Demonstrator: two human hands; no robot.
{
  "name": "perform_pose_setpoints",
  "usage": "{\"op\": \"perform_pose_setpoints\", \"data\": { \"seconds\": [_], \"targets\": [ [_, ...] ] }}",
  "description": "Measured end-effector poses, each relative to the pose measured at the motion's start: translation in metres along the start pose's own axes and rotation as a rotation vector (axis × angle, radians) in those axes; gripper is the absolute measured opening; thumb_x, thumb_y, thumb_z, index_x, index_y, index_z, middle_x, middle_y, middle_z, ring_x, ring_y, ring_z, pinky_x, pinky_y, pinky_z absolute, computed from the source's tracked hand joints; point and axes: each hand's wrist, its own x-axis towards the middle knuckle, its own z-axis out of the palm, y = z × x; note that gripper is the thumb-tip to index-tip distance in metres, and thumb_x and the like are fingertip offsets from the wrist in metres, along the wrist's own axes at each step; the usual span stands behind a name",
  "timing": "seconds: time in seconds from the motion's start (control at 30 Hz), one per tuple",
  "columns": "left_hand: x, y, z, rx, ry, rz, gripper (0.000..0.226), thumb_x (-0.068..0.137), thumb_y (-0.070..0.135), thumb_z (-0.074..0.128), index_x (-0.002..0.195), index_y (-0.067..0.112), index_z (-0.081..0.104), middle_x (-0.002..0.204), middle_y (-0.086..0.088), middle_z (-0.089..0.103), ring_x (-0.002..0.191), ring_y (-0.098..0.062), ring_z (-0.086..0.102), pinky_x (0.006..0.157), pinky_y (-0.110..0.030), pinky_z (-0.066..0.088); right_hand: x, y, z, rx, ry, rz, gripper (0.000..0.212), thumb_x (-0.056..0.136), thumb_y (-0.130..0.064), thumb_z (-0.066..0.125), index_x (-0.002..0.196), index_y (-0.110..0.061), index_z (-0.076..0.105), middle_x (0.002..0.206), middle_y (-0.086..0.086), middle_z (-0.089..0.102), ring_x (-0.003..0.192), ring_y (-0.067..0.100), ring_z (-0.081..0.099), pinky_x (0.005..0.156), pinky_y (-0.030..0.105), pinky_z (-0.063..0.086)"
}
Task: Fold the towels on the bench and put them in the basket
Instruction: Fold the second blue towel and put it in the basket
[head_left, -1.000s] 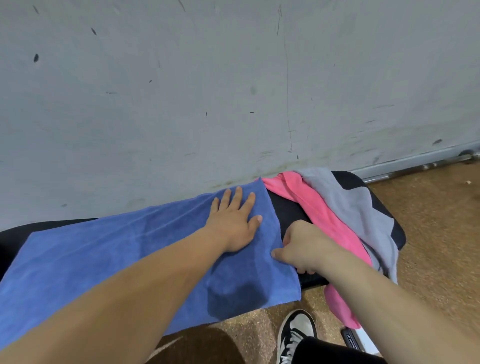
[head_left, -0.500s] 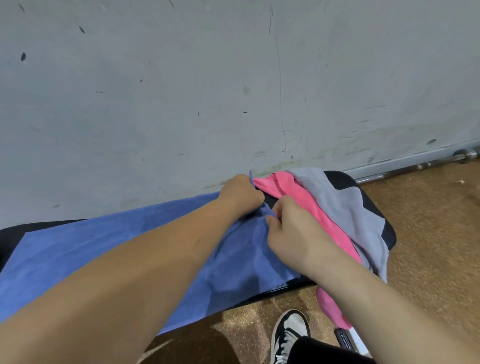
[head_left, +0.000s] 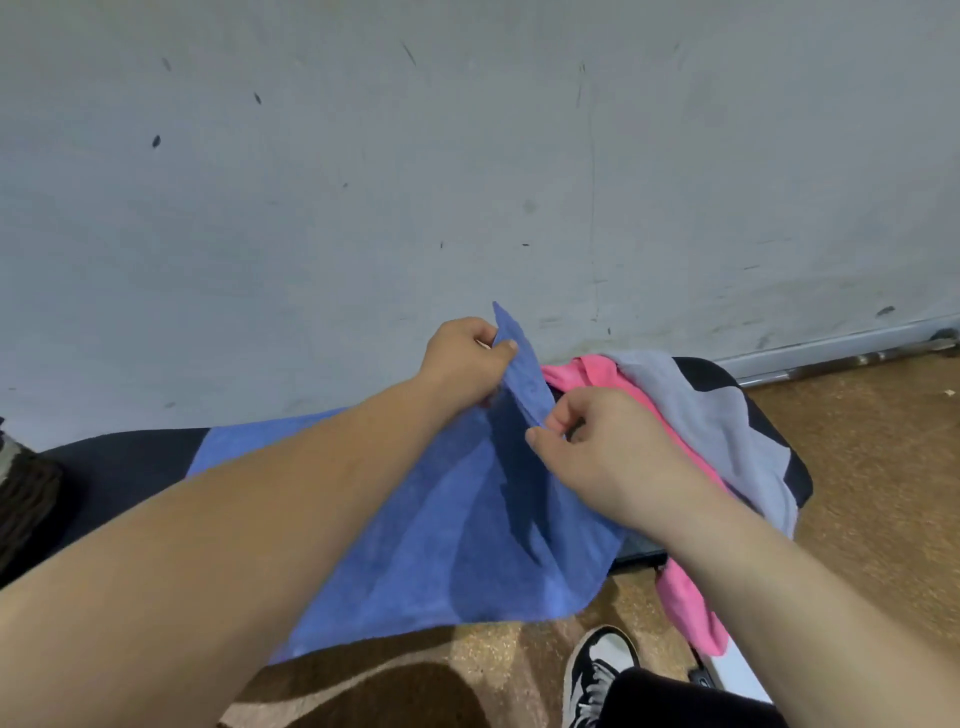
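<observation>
Fingers (head_left: 506, 347) of left hand (head_left: 465, 358) are pinching the blue towel (head_left: 467, 519) at its raised far corner, right hand (head_left: 597, 447) is pinching the near edge; the rest is lying on the bench (head_left: 119, 467). Risk: uneven pull skewing the fold, or snagging the pink towel (head_left: 587, 371) alongside.

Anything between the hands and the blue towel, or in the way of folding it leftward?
Nothing visible. The left hand and right hand pinch the lifted right edge of the blue towel. The pink towel and grey towel lie to its right, away from the fold.
</observation>
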Motion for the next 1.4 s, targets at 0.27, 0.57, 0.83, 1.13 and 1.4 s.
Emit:
{"op": "perform_pose_setpoints", "data": {
  "seconds": [0.27,0.57,0.83,1.13,1.4],
  "targets": [
    [-0.031,-0.056,-0.13,0.15,0.135,-0.06,0.022,0.095,0.024,0.065,0.087,0.003,0.067,0.059,-0.006,0.063,0.045,-0.02,0.056,0.037,-0.022,0.042,-0.001,-0.09,0.084,-0.04,-0.198,-0.133,0.018,0.09,-0.036,0.061,0.082,-0.02,0.063,0.051,-0.007,0.054,0.052,0.011,0.051,0.056,0.032,0.047],
    [-0.052,-0.138,-0.24,0.162,0.243,-0.164,0.022,0.096,0.028,0.067,0.087,0.009,0.069,0.058,-0.003,0.061,0.035,-0.007,0.051,0.037,-0.019,0.04,0.005,-0.176,0.203,-0.003,-0.393,-0.165,0.02,0.086,-0.029,0.057,0.087,-0.011,0.065,0.063,0.002,0.061,0.058,0.022,0.056,0.059,0.043,0.056],
    [-0.048,-0.196,-0.293,0.123,0.26,-0.207,0.018,0.092,0.031,0.072,0.084,0.015,0.073,0.063,0.003,0.065,0.047,-0.009,0.054,0.049,-0.024,0.045,0.008,-0.194,0.266,0.208,-0.501,-0.056,0.018,0.094,-0.029,0.064,0.083,-0.015,0.065,0.039,-0.014,0.047,0.037,0.004,0.041,0.047,0.021,0.037],
    [-0.077,-0.227,-0.305,0.144,0.274,-0.31,0.011,0.094,0.02,0.068,0.089,0.012,0.072,0.075,-0.008,0.074,0.049,-0.012,0.063,0.042,-0.018,0.042,-0.002,-0.191,0.274,0.196,-0.681,0.068,0.014,0.096,-0.034,0.06,0.1,-0.022,0.065,0.089,0.012,0.074,0.054,0.019,0.066,0.059,0.04,0.057],
    [-0.134,-0.219,-0.275,0.512,0.155,-0.388,0.02,0.085,0.043,0.071,0.085,0.024,0.066,0.075,0.007,0.071,0.074,-0.015,0.068,0.067,-0.033,0.056,0.034,-0.136,0.224,-0.568,-0.505,-0.14,0.063,0.094,-0.057,0.054,0.146,-0.025,0.043,0.146,-0.001,0.045,0.134,0.023,0.048,0.106,0.044,0.046]
  ]
}}
